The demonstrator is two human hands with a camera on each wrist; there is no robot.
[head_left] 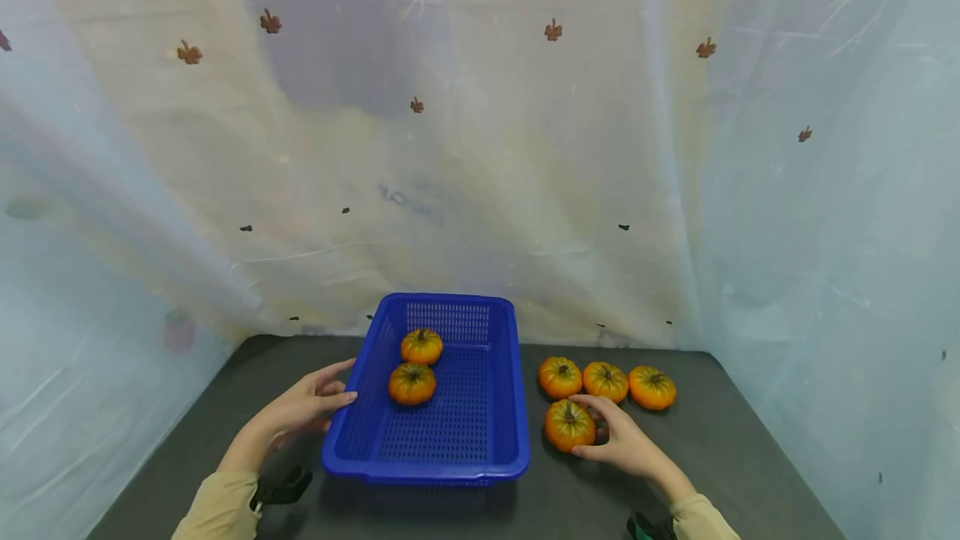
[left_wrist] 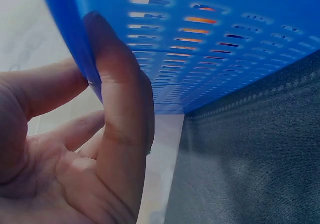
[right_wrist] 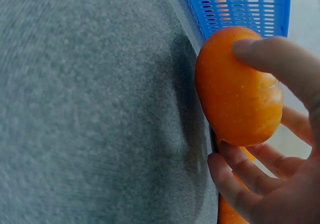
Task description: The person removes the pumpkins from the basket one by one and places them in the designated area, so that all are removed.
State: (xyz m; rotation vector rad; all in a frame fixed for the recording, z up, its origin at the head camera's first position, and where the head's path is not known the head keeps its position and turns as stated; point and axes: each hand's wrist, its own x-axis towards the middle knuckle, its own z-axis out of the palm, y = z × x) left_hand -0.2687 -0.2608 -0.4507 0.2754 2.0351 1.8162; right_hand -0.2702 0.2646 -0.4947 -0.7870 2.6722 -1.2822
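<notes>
The left hand [head_left: 303,402] pinches the left edge of the blue basket [head_left: 427,473], probably to steady it, while two pumpkins [head_left: 412,384] sit inside toward that edge. The right hand [head_left: 618,440] grasps an orange pumpkin [head_left: 568,427] just outside the basket's right edge, thumb on the near side, fingers beyond (likely for a balanced hold). Three more pumpkins [head_left: 606,382] line up toward the table's [head_left: 750,473] back edge. Both forearms angle inward.
</notes>
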